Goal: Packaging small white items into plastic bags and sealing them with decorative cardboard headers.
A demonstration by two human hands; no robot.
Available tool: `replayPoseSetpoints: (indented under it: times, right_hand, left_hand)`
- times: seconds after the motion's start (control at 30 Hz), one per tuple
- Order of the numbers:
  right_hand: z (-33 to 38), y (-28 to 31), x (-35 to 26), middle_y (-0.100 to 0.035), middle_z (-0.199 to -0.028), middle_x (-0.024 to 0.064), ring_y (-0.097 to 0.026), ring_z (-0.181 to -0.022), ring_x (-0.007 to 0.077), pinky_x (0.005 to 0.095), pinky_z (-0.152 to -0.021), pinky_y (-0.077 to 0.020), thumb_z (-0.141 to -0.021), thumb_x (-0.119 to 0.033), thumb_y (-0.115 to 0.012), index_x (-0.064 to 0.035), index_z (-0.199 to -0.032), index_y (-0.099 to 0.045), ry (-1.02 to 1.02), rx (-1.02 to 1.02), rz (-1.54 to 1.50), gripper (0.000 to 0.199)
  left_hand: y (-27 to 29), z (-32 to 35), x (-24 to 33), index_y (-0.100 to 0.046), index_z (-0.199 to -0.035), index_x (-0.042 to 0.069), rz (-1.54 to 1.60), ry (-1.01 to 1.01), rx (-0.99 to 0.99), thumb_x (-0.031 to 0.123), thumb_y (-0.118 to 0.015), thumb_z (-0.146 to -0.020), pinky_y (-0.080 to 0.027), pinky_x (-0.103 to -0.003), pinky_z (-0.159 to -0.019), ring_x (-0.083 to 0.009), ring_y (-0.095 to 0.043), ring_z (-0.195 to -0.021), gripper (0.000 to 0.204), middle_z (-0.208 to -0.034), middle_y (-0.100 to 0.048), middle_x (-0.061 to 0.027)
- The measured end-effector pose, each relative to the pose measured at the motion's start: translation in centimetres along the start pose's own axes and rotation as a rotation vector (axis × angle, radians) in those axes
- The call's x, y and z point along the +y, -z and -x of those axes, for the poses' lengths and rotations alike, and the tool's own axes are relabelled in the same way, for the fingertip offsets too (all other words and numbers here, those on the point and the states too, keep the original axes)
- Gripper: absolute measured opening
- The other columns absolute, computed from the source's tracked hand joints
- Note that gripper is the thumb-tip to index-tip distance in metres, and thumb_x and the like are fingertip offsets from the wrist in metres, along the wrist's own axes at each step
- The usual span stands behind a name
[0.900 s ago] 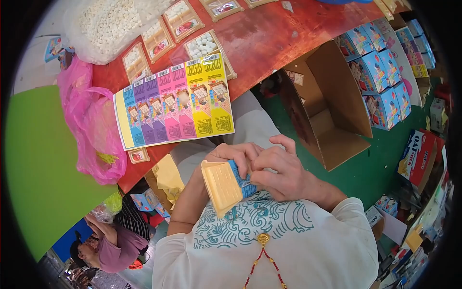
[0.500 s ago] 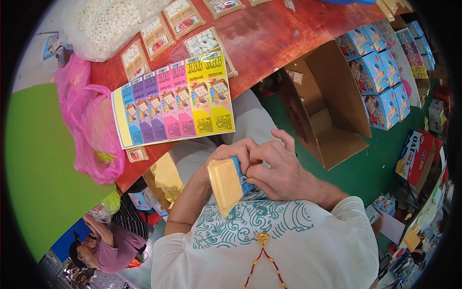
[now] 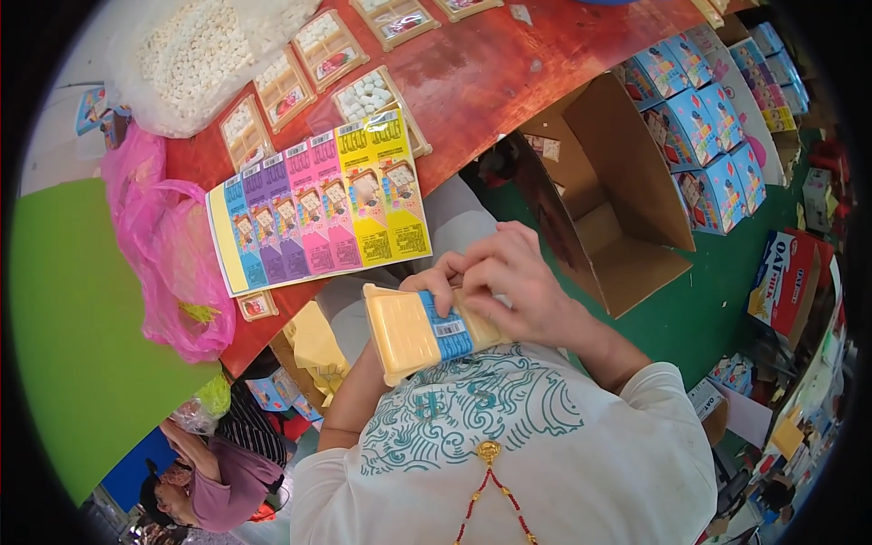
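Note:
In front of my chest is a pale yellow plastic tray pack [image 3: 400,338], its ribbed side facing me. A blue label with a barcode [image 3: 450,331] wraps across it. My left hand [image 3: 442,280] grips the pack from its far side, with bent fingers over the edge at the label. My right hand [image 3: 527,286] is closed at the pack's right end, its curled fingers against the surface beside the label. Just beyond, a sheet of coloured labels [image 3: 318,207] in blue, purple, pink and yellow lies at the table edge.
Several compartment trays with white pieces [image 3: 368,95] stand on the red table [image 3: 472,86]. A large bag of white pieces [image 3: 195,59] and a pink plastic bag [image 3: 173,245] are at left. An open cardboard box [image 3: 627,173] and stacked blue boxes [image 3: 695,132] stand right. Another person [image 3: 218,490] is lower left.
The tray pack has turned from steeply tilted to nearly level, bringing the blue label into fuller view. Both hands have shifted with it; my right fingers are more curled.

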State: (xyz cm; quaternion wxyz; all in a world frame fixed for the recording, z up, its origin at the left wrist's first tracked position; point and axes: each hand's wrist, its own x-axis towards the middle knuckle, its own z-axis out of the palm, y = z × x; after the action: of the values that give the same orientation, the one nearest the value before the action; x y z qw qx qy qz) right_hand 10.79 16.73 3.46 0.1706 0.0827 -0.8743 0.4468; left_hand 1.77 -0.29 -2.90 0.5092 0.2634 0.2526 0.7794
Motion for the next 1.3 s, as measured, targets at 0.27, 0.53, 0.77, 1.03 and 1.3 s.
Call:
replayPoseSetpoints:
  times: [0.27,0.53,0.77,1.03,1.3]
  right_hand:
    - [0.2,0.6,-1.4,-0.056,-0.085,0.0068,-0.055,-0.081,0.0235,0.0399,-0.081,-0.0379,-0.066,-0.012,-0.073,-0.0057,-0.092,-0.059,-0.049,0.010,0.005,0.031]
    - [0.2,3.5,3.1,-0.063,-0.090,0.0045,-0.057,-0.085,0.0113,0.0258,-0.077,-0.0454,-0.084,-0.006,-0.060,0.0023,-0.101,-0.061,-0.526,-0.008,-0.577,0.020]
    - [3.3,1.5,4.3,-0.066,-0.102,0.0085,-0.061,-0.092,0.0119,0.0262,-0.084,-0.0482,-0.085,-0.005,-0.057,0.0041,-0.112,-0.060,-0.649,0.078,-1.022,0.028]
    - [4.5,0.3,3.3,-0.066,-0.105,0.0134,-0.065,-0.093,0.0172,0.0303,-0.085,-0.0509,-0.085,-0.006,-0.056,0.0065,-0.112,-0.058,-0.660,0.177,-1.134,0.030]
    - [5.4,-1.8,2.6,-0.066,-0.105,0.0094,-0.063,-0.094,0.0139,0.0290,-0.086,-0.0487,-0.088,-0.009,-0.055,0.0030,-0.113,-0.059,-0.644,0.213,-1.082,0.028]
  left_hand:
    - [-2.7,-1.6,0.6,-0.052,-0.086,0.009,0.260,0.063,0.364,0.016,-0.066,-0.081,-0.043,-0.036,-0.093,-0.0228,-0.051,-0.105,0.017,-0.109,-0.051,-0.0117]
    - [-3.5,-5.2,1.6,-0.052,-0.125,-0.001,-0.293,0.168,0.451,0.016,-0.058,-0.085,-0.040,-0.031,-0.097,-0.0162,-0.054,-0.114,0.043,-0.124,-0.057,-0.0085]
    - [-4.0,-4.5,0.1,-0.047,-0.129,0.001,-0.204,0.227,0.442,0.026,-0.052,-0.092,-0.039,-0.033,-0.099,-0.0168,-0.055,-0.113,0.045,-0.125,-0.057,-0.0082]
    - [-3.9,-2.4,-0.1,-0.053,-0.114,0.000,-0.458,0.235,0.496,0.029,-0.047,-0.094,-0.045,-0.028,-0.078,-0.0098,-0.056,-0.085,0.035,-0.100,-0.061,-0.0048]
    - [-3.8,-1.6,-0.4,-0.056,-0.112,-0.001,-0.502,0.155,0.524,0.018,-0.052,-0.086,-0.043,-0.025,-0.077,-0.0092,-0.055,-0.085,0.032,-0.100,-0.062,-0.0039]
